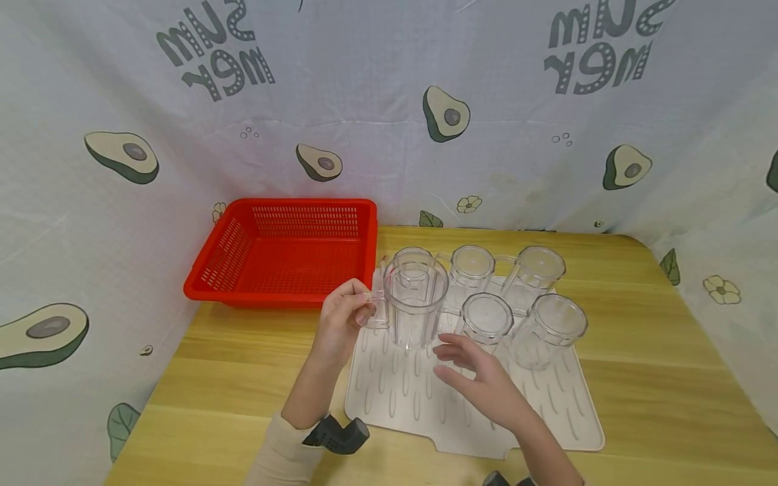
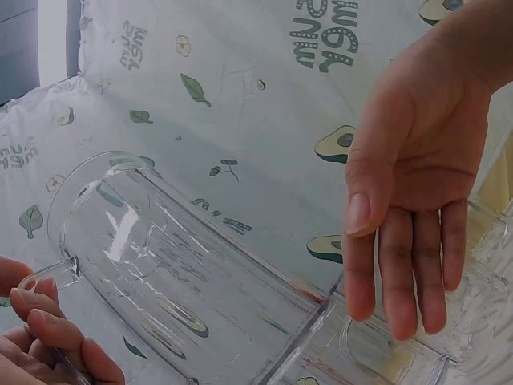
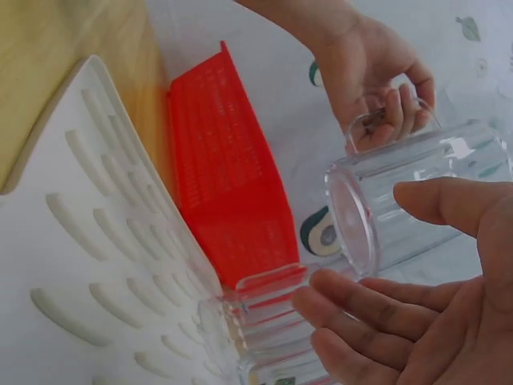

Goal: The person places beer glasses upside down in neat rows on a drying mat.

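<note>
My left hand [image 1: 346, 314] grips the handle of a clear mug [image 1: 416, 310] at the left part of the white drying mat [image 1: 401, 405]. The mug is raised above the mat, mouth upward; its base [image 3: 353, 220] faces the mat in the right wrist view. Just right of the mug is my right hand [image 1: 480, 381], fingers spread and holding nothing. Its palm and extended fingers show in the left wrist view. Several more clear mugs stand upside down on the mat, among them a front-right mug [image 1: 550, 331] and a back-right mug [image 1: 535, 277].
A red slotted plastic basket [image 1: 279, 297] sits on the wooden table [image 1: 243, 385] at the back left, close to the mat. Behind the table hangs a white curtain [image 1: 377, 81] printed with avocados and letters.
</note>
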The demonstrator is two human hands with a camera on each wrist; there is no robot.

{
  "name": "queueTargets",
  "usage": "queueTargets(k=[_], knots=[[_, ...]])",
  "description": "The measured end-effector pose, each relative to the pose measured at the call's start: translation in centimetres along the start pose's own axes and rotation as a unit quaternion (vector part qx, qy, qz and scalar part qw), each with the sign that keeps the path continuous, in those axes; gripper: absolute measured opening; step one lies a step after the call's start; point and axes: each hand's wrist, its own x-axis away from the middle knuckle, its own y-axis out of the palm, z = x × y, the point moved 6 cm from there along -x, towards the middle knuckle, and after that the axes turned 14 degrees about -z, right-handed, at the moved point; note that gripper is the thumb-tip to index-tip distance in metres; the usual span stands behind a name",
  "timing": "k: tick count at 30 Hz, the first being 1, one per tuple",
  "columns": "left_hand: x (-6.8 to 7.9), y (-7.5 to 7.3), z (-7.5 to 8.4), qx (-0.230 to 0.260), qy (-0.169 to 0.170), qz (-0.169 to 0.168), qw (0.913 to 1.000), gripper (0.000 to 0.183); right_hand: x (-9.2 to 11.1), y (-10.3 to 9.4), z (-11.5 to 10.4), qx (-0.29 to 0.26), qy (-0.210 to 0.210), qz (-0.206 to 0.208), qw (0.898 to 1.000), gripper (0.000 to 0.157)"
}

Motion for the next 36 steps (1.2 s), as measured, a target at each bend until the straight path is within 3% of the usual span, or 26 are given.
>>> queueTargets(k=[5,8,14,17,22,28,36], knots=[[0.0,0.0,0.0,-0.005,0.003,-0.004,1.0000,0.025,-1.0,0.6,1.1,-0.083,0.008,-0.029,0.996,0.046],[0.0,0.0,0.1,-0.005,0.003,-0.005,1.0000,0.025,-1.5,0.8,1.3,-0.105,0.005,-0.040,0.994,0.046],[0.0,0.1,-0.1,-0.004,0.000,-0.010,0.9999,0.024,-2.1,1.5,1.6,-0.161,0.012,-0.071,0.984,0.070],[0.1,0.1,-0.3,-0.006,-0.004,-0.014,0.9999,0.023,-2.3,1.7,1.7,-0.200,0.023,-0.074,0.977,0.078],[0.3,0.0,-0.6,-0.007,0.001,-0.023,0.9997,0.024,-2.5,1.8,1.8,-0.249,0.028,-0.065,0.966,0.075],[0.3,0.1,-0.7,-0.008,0.016,-0.064,0.9978,0.025,-2.7,1.7,1.9,-0.279,0.011,-0.068,0.958,0.073],[0.4,0.6,-0.9,-0.017,0.031,-0.134,0.9904,0.016,-2.8,1.6,1.8,-0.286,-0.008,-0.080,0.955,0.077]])
